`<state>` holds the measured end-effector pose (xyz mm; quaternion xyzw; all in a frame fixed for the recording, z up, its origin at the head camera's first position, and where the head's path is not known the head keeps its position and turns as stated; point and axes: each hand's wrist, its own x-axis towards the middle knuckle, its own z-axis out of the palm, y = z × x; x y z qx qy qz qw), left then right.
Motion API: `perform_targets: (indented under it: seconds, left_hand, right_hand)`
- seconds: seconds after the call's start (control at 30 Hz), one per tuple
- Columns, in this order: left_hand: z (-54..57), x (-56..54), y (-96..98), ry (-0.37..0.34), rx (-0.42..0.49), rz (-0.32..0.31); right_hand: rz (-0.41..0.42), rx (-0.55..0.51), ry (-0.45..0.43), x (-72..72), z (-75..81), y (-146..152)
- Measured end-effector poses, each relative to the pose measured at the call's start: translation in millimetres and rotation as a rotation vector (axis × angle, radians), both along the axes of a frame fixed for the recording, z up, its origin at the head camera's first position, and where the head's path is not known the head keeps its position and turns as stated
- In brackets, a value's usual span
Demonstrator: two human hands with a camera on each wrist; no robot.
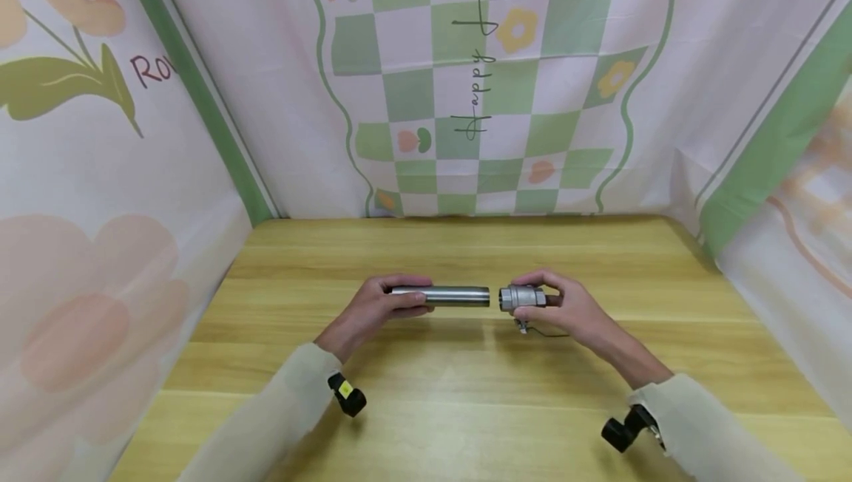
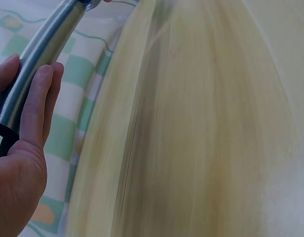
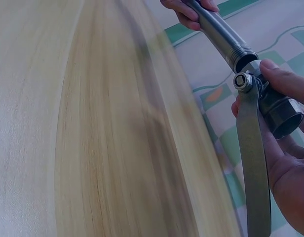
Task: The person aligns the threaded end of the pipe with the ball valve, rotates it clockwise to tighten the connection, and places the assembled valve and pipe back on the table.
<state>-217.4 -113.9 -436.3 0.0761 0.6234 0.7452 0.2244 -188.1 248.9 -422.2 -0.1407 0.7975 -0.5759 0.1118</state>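
Above a wooden tabletop, a person's left hand pinches a metal pipe between thumb and fingers near one end, its bare length reaching out past them toward the right hand. There, thumb and fingers pinch a metal valve, its flat lever lying below them and running back toward the wrist. Pipe and valve sit end to end but apart, between the two sets of fingers. Both look rigid, fairly heavy and hard to hurt by squeezing, though the smooth pipe may slip or roll. Surest holds, by the look of it: the pipe well behind its threads, and the valve's body, clear of the lever.
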Motion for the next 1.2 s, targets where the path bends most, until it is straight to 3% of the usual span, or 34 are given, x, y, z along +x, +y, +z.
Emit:
perform_targets:
  seconds: [1.2]
  left_hand:
    - [-3.3,8.8,5.3,0.021,0.009,-0.036]
  right_hand:
    - [0.023,-0.022,0.007,2.6,-2.5,-12.2]
